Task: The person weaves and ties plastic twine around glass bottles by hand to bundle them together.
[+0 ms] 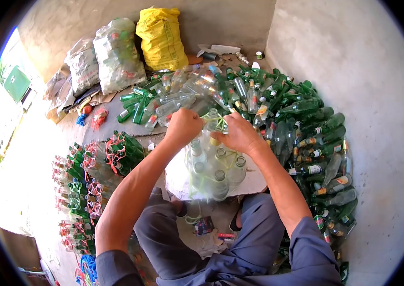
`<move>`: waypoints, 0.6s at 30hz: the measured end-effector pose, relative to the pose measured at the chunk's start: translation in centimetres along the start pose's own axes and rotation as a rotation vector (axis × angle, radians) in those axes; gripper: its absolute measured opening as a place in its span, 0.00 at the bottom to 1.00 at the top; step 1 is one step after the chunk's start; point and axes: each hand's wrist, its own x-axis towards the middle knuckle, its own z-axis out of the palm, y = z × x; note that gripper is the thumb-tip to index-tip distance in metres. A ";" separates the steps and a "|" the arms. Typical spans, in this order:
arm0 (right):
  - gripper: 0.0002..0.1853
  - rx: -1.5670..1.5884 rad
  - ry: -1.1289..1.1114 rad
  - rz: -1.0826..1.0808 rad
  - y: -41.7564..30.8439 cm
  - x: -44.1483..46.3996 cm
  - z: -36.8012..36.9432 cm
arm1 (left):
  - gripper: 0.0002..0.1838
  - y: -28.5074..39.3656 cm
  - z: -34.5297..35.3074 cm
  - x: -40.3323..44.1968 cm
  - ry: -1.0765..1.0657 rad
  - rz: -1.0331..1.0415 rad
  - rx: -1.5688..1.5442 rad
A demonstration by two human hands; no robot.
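Head view: from where I stand, the left hand [184, 126] and the right hand [242, 136], two in all, each have their grip closed on green string [215, 117] at the centre of the frame, over clear bottles [219, 178] standing upright on the white counter [176, 182], at least five mouths countable. I'd judge this group only partly tied, while the bound bundles [83, 190] at left look finished and the loose pile [302, 107] from upper centre down the right side lies unbound, both too crowded to count. Three sacks [161, 40], one yellow, stand at upper left.
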 end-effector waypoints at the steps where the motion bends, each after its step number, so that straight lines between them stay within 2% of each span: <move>1: 0.39 0.003 0.008 -0.004 0.0 0.1 0.0 | 0.13 0.1 0.0 0.1 0.013 0.008 0.000; 7: 0.39 0.022 0.047 0.000 0.7 0.4 0.8 | 0.09 0.7 -0.1 0.2 0.064 0.030 0.015; 10: 0.38 0.038 0.064 0.003 0.7 0.5 1.1 | 0.13 0.4 -0.1 -0.4 0.077 0.055 0.003; 18: 0.39 0.063 0.076 0.016 1.1 0.5 1.1 | 0.12 0.1 0.2 -1.9 0.086 0.083 -0.009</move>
